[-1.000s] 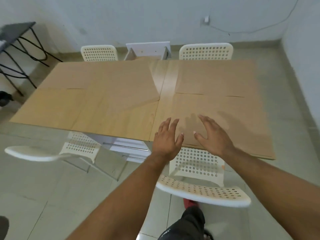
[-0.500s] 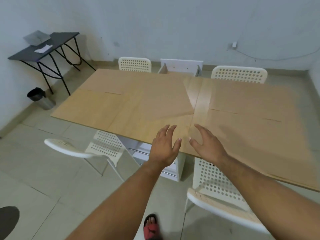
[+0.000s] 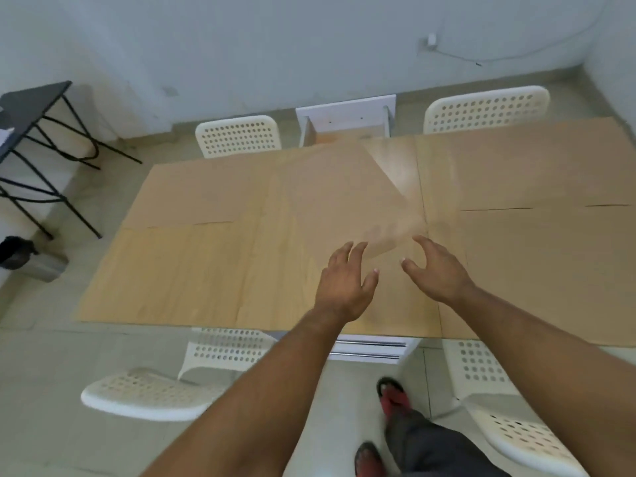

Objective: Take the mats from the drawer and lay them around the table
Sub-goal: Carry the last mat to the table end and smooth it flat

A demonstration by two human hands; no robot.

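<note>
Tan, matte, flat rectangular mats (image 3: 206, 191) spread over pale wood-grain bench (image 3: 395, 160); one central mat (image 3: 327, 201) skewed, overlapping its neighbours. Left hand (image 3: 344, 284) and right hand (image 3: 435, 270) above near edge, fingers spread, holding nothing. White perforated plastic chairs (image 3: 237, 136) around. White drawer (image 3: 344, 122) open beyond far edge.

Thin tan rectangular mats are lying flat across the light wood bench (image 3: 395, 166), covering nearly all of it: one at the far left (image 3: 199, 197), one at the near left (image 3: 165, 273), one at the far right (image 3: 523, 166) and one at the near right (image 3: 537, 270). A fifth tan mat (image 3: 330, 197) is lying skewed over the middle, overlapping the left pair. Beyond the far edge, the white drawer (image 3: 344, 123) is standing open.
</note>
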